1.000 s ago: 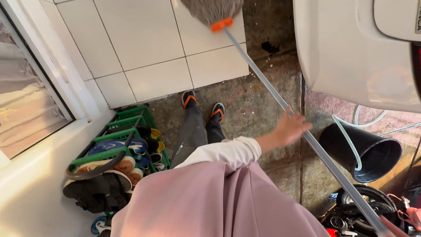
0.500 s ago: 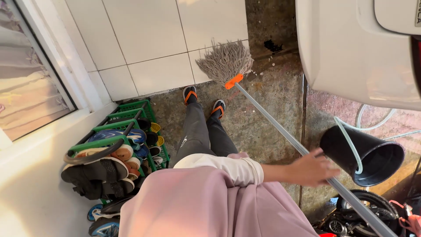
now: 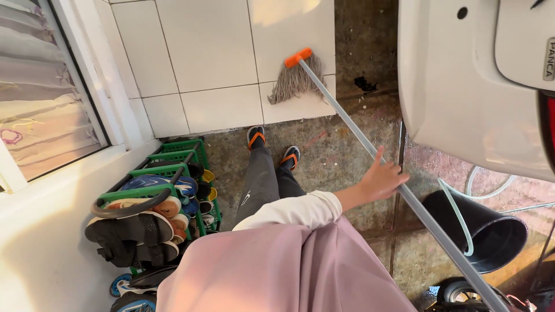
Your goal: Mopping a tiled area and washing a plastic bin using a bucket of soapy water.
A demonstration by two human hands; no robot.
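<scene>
1. The left hand (image 3: 380, 180), right of centre in the frame, is laid against the mop handle (image 3: 370, 149); the fingers are loosely curled round the shaft with one finger raised straight, so the pole is judged to be guided rather than clenched.
2. The right hand is not shown; the handle's near end passes out at the lower right corner of the frame, so its grip cannot be told.
3. The handle is a thin, smooth, grey metal pole, run diagonally from lower right to upper centre.
4. The mop head (image 3: 293, 82), a bundle of limp grey strings under an orange plastic clamp, is rested on the glossy white tiles (image 3: 202, 58) at upper centre, just beside their edge.
5. Rough, stained concrete floor (image 3: 341, 144) is seen below the tiles, where feet in orange-strapped sandals (image 3: 255, 136) are planted.
6. A black, round plastic bucket (image 3: 485, 231) with a pale hose hung into it is tilted at the lower right.
7. A green plastic shoe rack (image 3: 167, 173), filled with shoes, is stood at the lower left under the window.
</scene>
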